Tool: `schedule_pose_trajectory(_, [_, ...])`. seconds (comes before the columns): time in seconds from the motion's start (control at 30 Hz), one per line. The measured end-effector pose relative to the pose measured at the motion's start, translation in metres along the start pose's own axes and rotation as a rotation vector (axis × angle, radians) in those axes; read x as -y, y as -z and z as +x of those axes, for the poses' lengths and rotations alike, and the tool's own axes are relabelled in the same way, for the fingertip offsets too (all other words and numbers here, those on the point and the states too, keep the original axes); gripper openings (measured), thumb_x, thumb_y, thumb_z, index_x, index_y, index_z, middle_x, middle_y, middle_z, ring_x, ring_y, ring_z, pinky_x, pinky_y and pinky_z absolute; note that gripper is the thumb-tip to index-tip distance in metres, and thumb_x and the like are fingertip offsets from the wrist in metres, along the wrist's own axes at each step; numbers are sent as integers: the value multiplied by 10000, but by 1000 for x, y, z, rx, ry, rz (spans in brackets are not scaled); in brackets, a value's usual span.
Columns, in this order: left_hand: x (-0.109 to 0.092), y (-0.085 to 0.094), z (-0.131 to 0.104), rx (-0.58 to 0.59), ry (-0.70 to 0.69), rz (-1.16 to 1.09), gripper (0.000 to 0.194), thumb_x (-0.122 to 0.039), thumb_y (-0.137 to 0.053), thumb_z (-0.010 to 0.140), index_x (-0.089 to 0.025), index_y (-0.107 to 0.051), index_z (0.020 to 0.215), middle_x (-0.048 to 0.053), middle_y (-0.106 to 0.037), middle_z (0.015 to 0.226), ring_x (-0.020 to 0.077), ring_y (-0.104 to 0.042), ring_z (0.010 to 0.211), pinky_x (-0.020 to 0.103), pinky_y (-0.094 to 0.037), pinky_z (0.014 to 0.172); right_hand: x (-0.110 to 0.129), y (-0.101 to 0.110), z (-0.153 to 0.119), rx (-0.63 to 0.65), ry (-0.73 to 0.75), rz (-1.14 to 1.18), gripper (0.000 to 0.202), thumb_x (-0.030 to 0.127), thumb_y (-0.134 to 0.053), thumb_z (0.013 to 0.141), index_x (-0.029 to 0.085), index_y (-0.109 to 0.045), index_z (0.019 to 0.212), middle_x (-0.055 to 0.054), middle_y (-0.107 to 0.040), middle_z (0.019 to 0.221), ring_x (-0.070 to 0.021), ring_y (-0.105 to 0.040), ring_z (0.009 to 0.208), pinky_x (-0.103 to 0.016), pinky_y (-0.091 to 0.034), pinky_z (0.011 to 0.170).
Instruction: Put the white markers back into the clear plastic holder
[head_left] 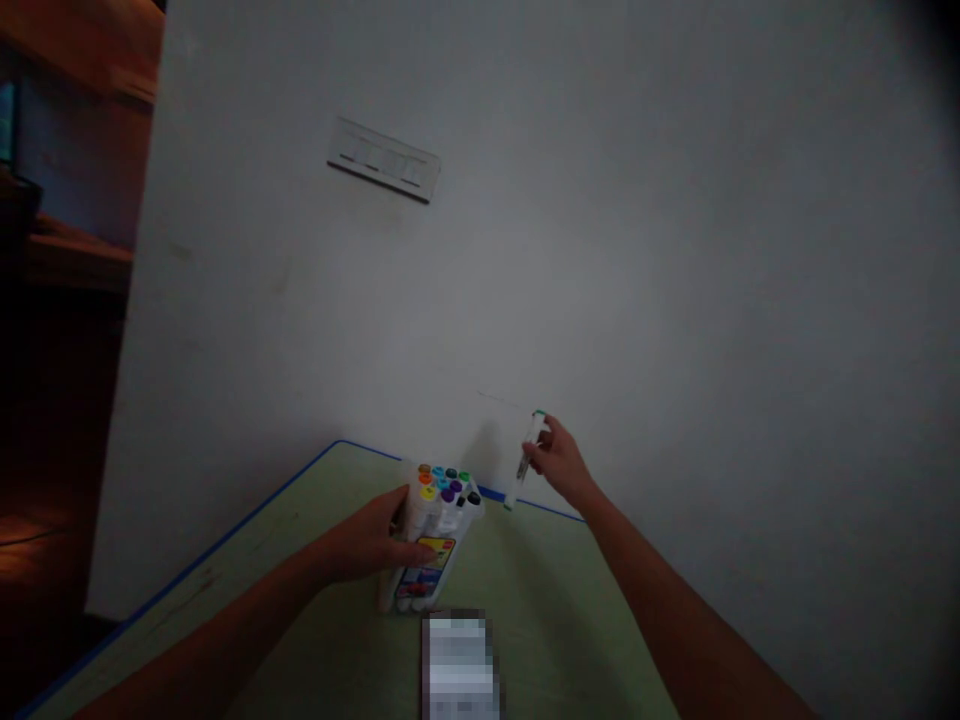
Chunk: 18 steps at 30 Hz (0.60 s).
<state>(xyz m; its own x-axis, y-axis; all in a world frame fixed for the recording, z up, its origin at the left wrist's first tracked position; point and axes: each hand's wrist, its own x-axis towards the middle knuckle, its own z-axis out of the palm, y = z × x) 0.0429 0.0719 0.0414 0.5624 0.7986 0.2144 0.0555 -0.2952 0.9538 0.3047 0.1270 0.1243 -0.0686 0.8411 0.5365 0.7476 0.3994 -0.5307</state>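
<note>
My left hand is wrapped round a clear case of markers, its thumb across the printed label on the front. Marker ends in orange, blue, yellow, purple, green and black show at the top of the case. To the right, my right hand pinches a white marker with green ends. That marker is tilted and held in the air, apart from the case, near the wall.
Both arms reach over a pale green table with a blue edge, against a white wall. A pixelated, phone-shaped object lies at the front. A switch panel is on the wall. A darker room opens at the left.
</note>
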Motion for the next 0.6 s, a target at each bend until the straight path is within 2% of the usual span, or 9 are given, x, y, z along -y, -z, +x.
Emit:
schedule_pose_trajectory(0.07, [2, 0, 1, -7, 5, -3, 526, -286, -700, 593, -158, -457, 1042, 50, -652, 1003, 238, -602, 928, 359, -471, 801, 34, 29, 1, -77, 47, 340, 490, 271, -534, 673, 178, -319, 1103, 22, -553, 698, -89, -484, 446, -223, -405, 418])
schedule_pose_trajectory(0.13, [3, 0, 1, -6, 2, -20, 524, -298, -703, 592, -169, -456, 1036, 41, -654, 1000, 240, -607, 920, 357, -475, 794, 66, 46, -2, -113, 85, 508, 540, 272, -576, 636, 220, -283, 1086, 44, -552, 694, -78, -478, 427, -213, -402, 397])
schedule_pose_trajectory(0.23, [2, 0, 1, 1, -9, -30, 515, -298, -703, 594, -178, -457, 1030, 42, -653, 1013, 242, -602, 935, 355, -469, 808, 100, 48, -10, -61, 118, 568, 585, 250, -593, 619, 239, -253, 1095, 59, -553, 678, -77, -498, 429, -209, -421, 402])
schedule_pose_trajectory(0.3, [2, 0, 1, 7, -8, -26, 521, -300, -702, 594, -173, -453, 1034, 49, -649, 1028, 243, -596, 949, 356, -460, 824, 109, 37, -15, -14, 123, 553, 601, 237, -594, 614, 237, -250, 1107, 67, -545, 667, -75, -501, 423, -202, -423, 393])
schedule_pose_trajectory(0.43, [6, 0, 2, 0, -16, -40, 556, -304, -704, 590, -160, -437, 1056, 61, -636, 1059, 237, -590, 959, 354, -463, 820, 111, 13, -20, 95, 92, 511, 539, 231, -580, 620, 219, -297, 1078, 79, -518, 622, -73, -494, 405, -191, -412, 370])
schedule_pose_trajectory(0.6, [8, 0, 3, 17, -41, -64, 549, -303, -703, 597, -158, -443, 1059, 59, -646, 1033, 230, -599, 939, 351, -464, 820, 110, 5, -19, 154, 93, 519, 447, 251, -569, 638, 206, -354, 1027, 79, -518, 593, -76, -503, 403, -203, -427, 383])
